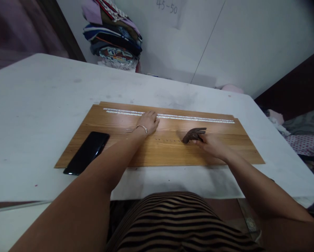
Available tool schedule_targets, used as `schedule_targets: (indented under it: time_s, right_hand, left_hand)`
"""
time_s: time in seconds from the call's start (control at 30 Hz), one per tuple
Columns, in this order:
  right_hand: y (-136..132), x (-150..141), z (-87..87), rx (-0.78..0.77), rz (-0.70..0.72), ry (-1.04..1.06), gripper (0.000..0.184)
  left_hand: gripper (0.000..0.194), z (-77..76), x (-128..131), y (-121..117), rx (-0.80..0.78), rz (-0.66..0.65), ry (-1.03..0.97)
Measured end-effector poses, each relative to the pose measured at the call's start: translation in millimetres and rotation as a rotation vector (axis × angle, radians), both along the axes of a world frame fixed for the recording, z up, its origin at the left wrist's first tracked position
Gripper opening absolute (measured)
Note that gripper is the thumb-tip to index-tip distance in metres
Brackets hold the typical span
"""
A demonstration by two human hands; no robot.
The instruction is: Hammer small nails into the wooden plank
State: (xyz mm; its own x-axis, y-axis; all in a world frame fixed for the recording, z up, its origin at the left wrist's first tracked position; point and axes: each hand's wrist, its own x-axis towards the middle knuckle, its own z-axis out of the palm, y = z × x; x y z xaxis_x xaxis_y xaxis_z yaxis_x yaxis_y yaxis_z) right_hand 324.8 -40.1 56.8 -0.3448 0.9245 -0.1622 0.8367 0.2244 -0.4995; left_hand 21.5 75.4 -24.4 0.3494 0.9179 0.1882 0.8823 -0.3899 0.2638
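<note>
A: Why is our left hand point(148, 122) flat, fingers spread, on the wooden board point(159, 150)?

B: It pins the board beside the metal strips point(172, 116) at the far edge.

A: And our right hand point(211, 144)?

B: Closed round the hammer point(193, 135), head resting right of centre, just past the row of small nail marks point(167, 140) (the phone point(87, 152) lies near left, clear of both).

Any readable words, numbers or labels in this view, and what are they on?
"45-50": handwritten on the white wall panel behind the table.
The pale strips along the far edge of the wooden board may carry markings, too small to read.
The black phone and the dark hammer head show no readable text.
</note>
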Motion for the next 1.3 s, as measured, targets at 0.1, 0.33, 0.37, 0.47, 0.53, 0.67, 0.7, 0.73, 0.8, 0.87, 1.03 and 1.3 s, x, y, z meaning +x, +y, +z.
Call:
schedule_targets:
  time_s: [0.1,0.33,0.37,0.47,0.53,0.67,0.7,0.73,0.8,0.87,1.03,1.3]
  right_hand:
    - [-0.7,-0.9,3.0,0.0,0.005,0.009,0.022]
    - [-0.1,-1.7,7.5,0.005,-0.016,-0.009,0.018]
    - [0.0,-1.9,7.0,0.007,-0.012,-0.004,0.019]
    - [-0.2,-2.7,5.8,0.013,0.001,0.027,0.02]
    - [-0.7,-3.0,6.2,0.008,0.006,0.04,0.021]
    - [-0.9,-3.2,9.2,0.003,0.01,0.038,0.021]
    - [-0.8,-3.3,9.9,0.002,0.008,0.032,0.021]
    - [-0.6,-3.4,10.3,0.002,0.004,0.025,0.021]
    - [-0.3,-3.6,10.3,0.0,-0.003,0.018,0.019]
    - [-0.1,-3.7,9.4,0.0,0.002,0.023,0.019]
    - [-0.5,-2.6,7.1,0.004,0.017,0.048,0.021]
    - [0.0,-2.2,10.4,-0.002,-0.012,0.015,0.02]
  left_hand:
    - [0.039,0.2,0.0,-0.3,0.001,-0.002,-0.001]
    - [0.036,-1.1,-0.6,0.1,0.018,-0.002,0.003]
    - [0.036,-1.0,-0.6,0.0,0.016,0.0,0.004]
    - [0.037,-0.3,-0.4,-0.3,0.007,0.003,0.001]
    - [0.037,-0.2,-0.4,-0.4,0.006,0.004,-0.002]
    - [0.038,-0.9,-0.7,-0.1,0.012,0.008,-0.002]
    - [0.039,-1.1,-0.8,0.1,0.011,0.004,-0.003]
    - [0.04,-1.2,-1.0,0.2,0.008,0.0,-0.004]
    - [0.041,-1.1,-1.1,0.4,0.001,-0.005,-0.01]
    - [0.042,-1.0,-0.9,0.5,-0.005,-0.002,-0.014]
    - [0.041,-1.4,-0.1,0.6,-0.003,0.01,-0.011]
    - [0.038,-0.5,-0.5,0.3,-0.003,0.0,-0.014]
